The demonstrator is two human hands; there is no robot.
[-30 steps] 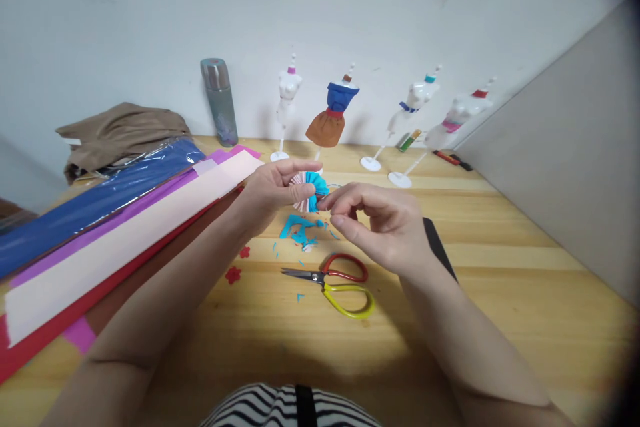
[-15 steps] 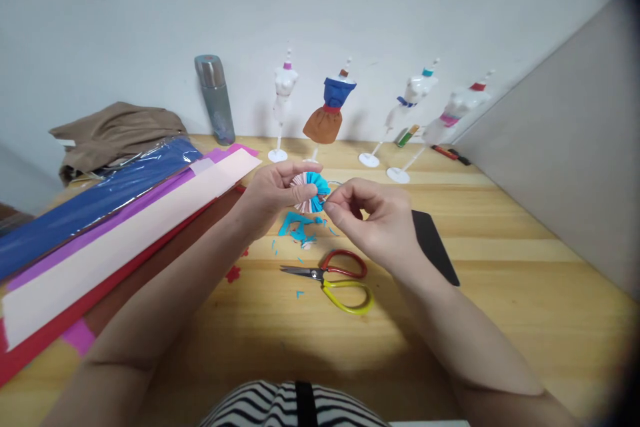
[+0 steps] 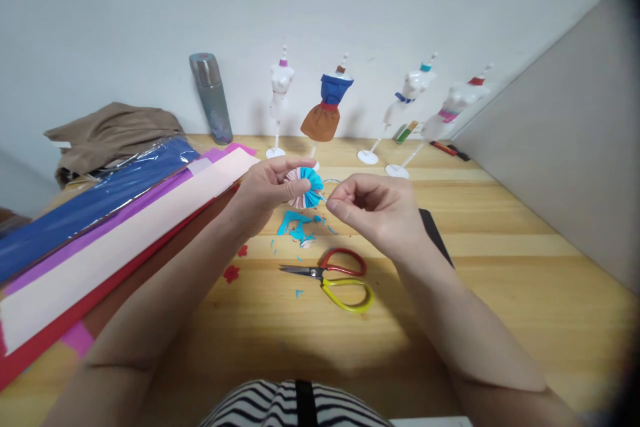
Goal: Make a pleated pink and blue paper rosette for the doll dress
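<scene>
Between the thumb and fingers of my left hand is a round pleated paper rosette, half bright blue and half pale pink. My right hand is just to its right, thumb and fingertips pinched on a thin pale thread that runs to the rosette. The thread's end is hidden by the fingers. Below both hands, blue paper scraps lie on the wooden table. Scissors with one red and one yellow handle lie nearer to me, blades pointing left.
Colored sheets are stacked at left beside brown cloth. A flask and several small mannequins, one dressed in a blue top and brown skirt, stand along the wall. Red flower cutouts and a black flat object lie nearby.
My right hand has drawn a little away from the rosette to the right, and more thread shows between them. The rosette in my left hand has shifted slightly left.
</scene>
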